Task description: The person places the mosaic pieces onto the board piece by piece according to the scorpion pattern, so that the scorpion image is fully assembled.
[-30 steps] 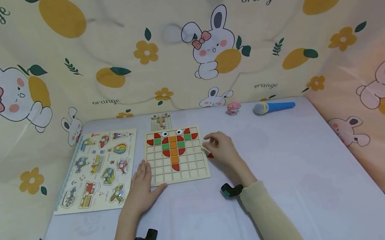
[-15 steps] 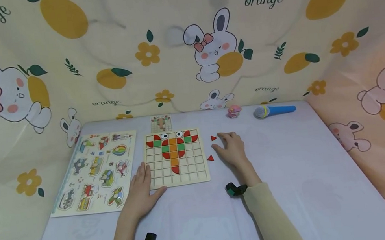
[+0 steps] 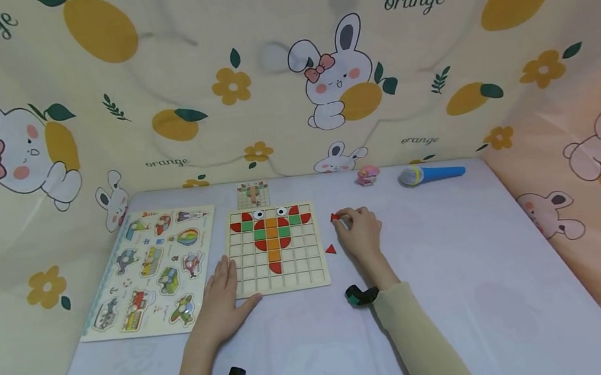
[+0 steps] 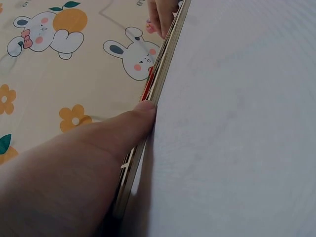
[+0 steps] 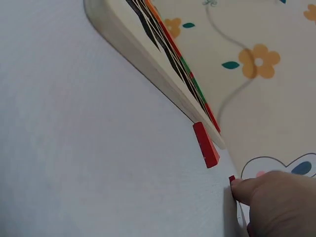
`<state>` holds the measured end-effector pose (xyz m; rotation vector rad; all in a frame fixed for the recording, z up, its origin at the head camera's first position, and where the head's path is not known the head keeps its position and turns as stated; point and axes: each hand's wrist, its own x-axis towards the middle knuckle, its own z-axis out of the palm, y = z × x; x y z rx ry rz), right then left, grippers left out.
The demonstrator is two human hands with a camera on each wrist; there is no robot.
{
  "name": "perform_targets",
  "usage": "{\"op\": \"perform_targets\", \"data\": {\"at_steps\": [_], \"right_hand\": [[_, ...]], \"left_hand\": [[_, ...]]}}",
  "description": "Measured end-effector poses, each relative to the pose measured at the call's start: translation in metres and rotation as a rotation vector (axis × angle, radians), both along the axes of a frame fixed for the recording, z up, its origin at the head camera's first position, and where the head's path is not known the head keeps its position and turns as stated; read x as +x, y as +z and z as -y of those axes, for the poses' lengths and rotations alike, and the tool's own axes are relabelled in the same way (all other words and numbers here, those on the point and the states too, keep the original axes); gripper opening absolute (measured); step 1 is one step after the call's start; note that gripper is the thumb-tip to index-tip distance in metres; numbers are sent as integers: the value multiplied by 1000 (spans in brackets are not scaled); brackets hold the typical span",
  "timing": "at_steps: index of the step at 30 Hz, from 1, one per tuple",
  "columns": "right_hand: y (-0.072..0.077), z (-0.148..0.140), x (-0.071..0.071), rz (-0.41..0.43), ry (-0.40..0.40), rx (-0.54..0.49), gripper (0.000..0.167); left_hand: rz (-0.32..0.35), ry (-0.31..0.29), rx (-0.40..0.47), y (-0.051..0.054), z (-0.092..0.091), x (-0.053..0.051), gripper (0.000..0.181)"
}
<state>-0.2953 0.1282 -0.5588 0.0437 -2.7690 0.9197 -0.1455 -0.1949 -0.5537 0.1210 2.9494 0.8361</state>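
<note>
A square wooden grid board [image 3: 304,267] holds red, green and orange tiles and two eye tiles, arranged like a creature. My left hand [image 3: 226,301] rests on its lower left corner, fingers straight; in the left wrist view the thumb [image 4: 133,123] touches the board's edge. Right of the board, my right hand [image 3: 362,239] pinches a small red triangle block [image 3: 334,216] between thumb and fingertips, at table level. Most of that block is hidden in the right wrist view. Another red triangle block [image 3: 330,249] lies on the table close to the board's right edge.
A small pattern card [image 3: 253,195] lies behind the board. At left is a picture puzzle board [image 3: 101,287], partly under my left forearm. A pink toy figure [image 3: 368,175] and a blue toy microphone [image 3: 432,173] are at the back. A printed curtain [image 3: 270,116] borders the table.
My right hand moved right from the board's edge, uncovering two red triangle blocks, then came back slightly left and took hold of the farther one. The left hand has stayed on the board.
</note>
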Motion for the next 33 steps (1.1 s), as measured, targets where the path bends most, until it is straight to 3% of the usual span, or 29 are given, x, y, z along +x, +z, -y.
{"op": "perform_targets", "data": {"at_steps": [9,20,25,29,33], "right_hand": [[0,1,-7,22,107,53,30],[3,-2,-1,23,107,-61,29],[13,5,7,34,137,-159,30],[25,23,20,66,227,-234,31],[28,46,35,106,371,-236,29]], "left_hand": [[14,6,0,1,1,0,104],[25,5,1,-2,1,-1,104],[29,3,-2,-2,-1,-2,104],[24,4,-4,-3,-1,-1,104],[5,3,-7,-2,1,-1,104]]}}
